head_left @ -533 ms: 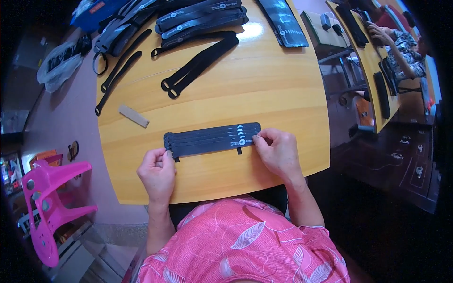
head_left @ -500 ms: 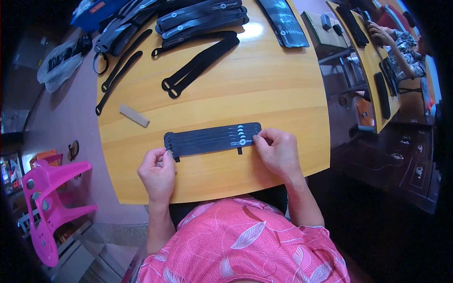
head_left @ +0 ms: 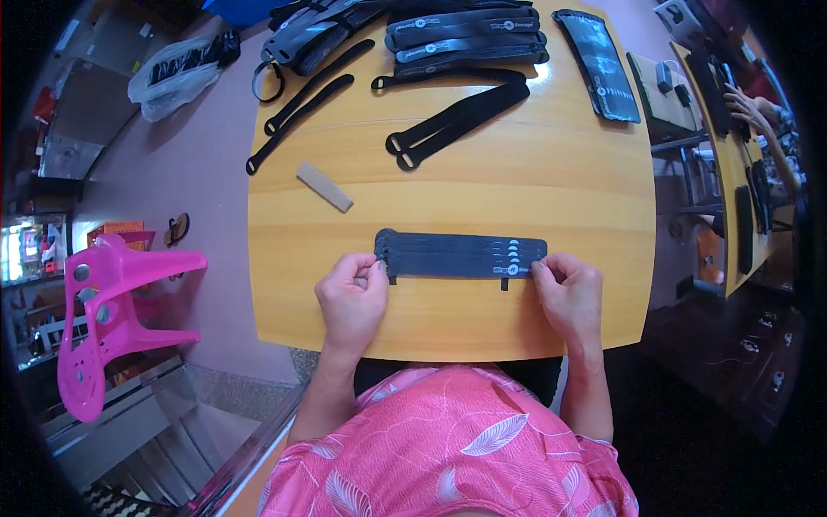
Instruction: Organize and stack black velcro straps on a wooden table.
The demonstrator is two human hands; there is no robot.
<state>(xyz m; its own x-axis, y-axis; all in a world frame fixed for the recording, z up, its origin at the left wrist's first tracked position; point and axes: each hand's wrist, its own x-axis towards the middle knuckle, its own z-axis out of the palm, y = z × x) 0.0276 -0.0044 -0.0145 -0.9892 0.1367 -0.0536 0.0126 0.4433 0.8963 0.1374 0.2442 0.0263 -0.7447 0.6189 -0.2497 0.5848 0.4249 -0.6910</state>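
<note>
A fanned stack of black hook-and-loop straps lies across the near part of the wooden table, its overlapping edges stepped and pale marks near the right end. My left hand pinches the stack's lower left corner between thumb and fingers. At the opposite end, my right hand grips the lower right corner the same way. Two short black tabs stick out below the near edge. Beyond my left hand lies a small beige strip.
Loose black straps with slotted ends lie farther back, near bundled straps. A dark flat package sits at the far right. A pink stool lies tipped at left. Another person's hand is over a neighbouring table.
The view has turned, so the table and stack sit farther right in the picture. Both hands keep their hold on the stack's ends. The other person's hand has shifted.
</note>
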